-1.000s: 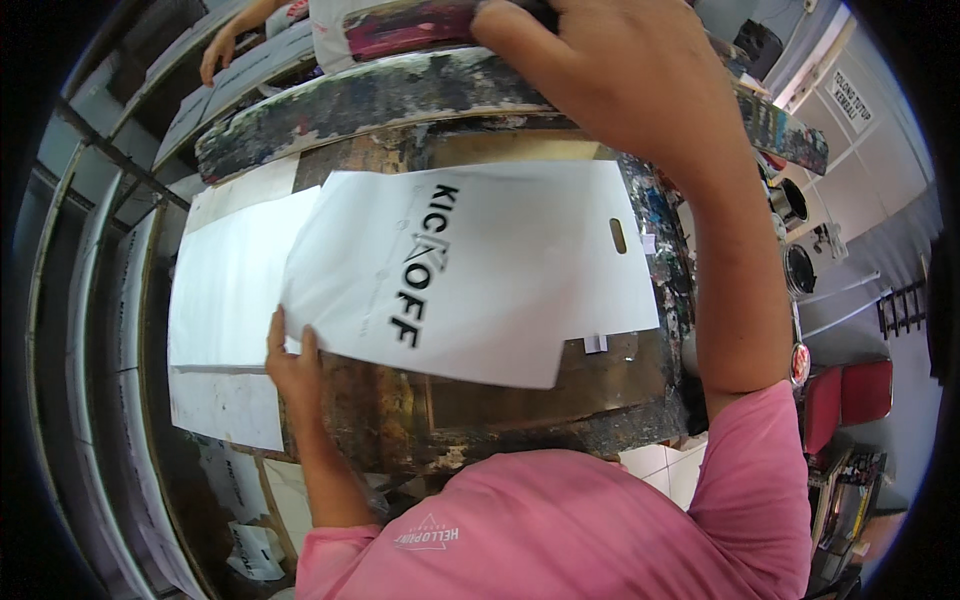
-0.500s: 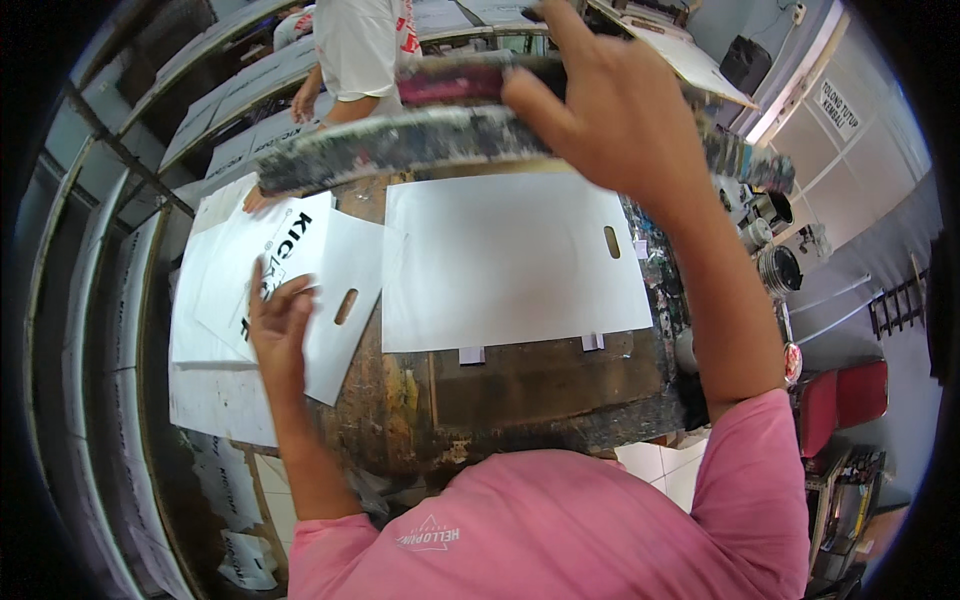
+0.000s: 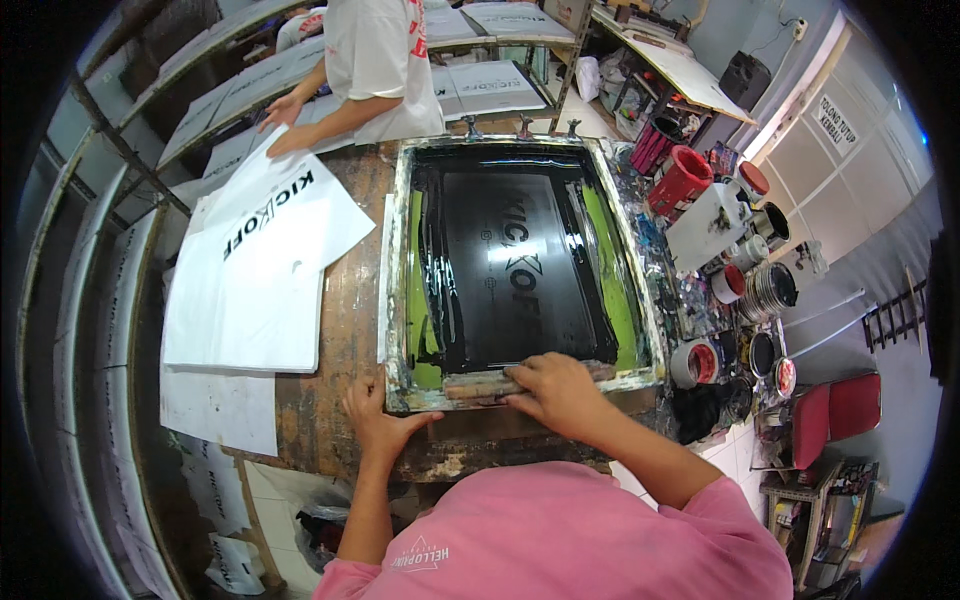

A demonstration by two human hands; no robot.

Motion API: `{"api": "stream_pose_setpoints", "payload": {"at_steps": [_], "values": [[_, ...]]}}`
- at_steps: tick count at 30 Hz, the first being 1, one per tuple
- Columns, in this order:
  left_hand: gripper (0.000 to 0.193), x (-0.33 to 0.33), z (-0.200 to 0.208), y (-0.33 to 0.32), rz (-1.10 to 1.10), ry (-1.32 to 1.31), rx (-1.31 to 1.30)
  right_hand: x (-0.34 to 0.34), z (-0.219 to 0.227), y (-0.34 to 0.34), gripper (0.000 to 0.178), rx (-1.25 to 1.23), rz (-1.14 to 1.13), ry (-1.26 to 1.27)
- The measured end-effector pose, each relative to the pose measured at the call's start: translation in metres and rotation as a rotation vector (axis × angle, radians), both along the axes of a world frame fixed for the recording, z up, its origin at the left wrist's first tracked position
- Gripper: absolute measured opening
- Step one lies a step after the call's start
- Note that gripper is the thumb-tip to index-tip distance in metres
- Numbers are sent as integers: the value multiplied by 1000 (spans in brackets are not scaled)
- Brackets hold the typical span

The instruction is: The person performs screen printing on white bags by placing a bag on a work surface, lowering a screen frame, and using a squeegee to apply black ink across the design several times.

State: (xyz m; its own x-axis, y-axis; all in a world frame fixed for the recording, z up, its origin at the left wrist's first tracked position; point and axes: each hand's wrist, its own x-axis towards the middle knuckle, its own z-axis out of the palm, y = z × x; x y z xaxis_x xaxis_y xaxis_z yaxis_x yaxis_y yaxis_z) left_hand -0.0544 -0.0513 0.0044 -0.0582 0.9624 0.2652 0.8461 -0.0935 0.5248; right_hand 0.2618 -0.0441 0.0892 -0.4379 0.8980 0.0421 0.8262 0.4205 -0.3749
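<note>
A screen printing frame lies flat on the worn wooden table, its mesh coated with black ink and green along the sides. At the mesh's near end my right hand is closed over the wooden handle of a squeegee. My left hand is at the frame's near left corner, thumb and fingers spread apart along its edges. The white bag that lay on the table is now hidden beneath the frame, except for a thin strip at the left. Left of the frame rests a stack of white bags.
Across the table a co-worker's hands hold a printed white bag over the stack. Ink pots and a red container crowd the right edge. Racks with printed sheets stand at the left and back. A red chair is at right.
The raised frame has come down flat over the white bag. My right hand has moved from its raised edge to the squeegee, my left from the stack to the corner. The co-worker has lifted a printed bag.
</note>
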Motion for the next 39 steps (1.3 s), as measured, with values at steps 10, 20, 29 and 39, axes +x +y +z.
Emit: {"api": "stream_pose_setpoints", "payload": {"at_steps": [10, 20, 29, 39], "values": [[118, -9, -16, 1, -66, 57, -63, -5, -65, 103, 59, 263, 10, -39], [114, -11, -15, -3, -32, -42, -95, 13, -61, 377, 50, 264, -22, -215], [140, -13, -25, -9, -95, -104, -70, 27, -72, 391, 46, 381, -50, -168], [131, -13, -37, -10, -98, -63, 88, 2, -34, 99, 45, 228, -81, -177]]}}
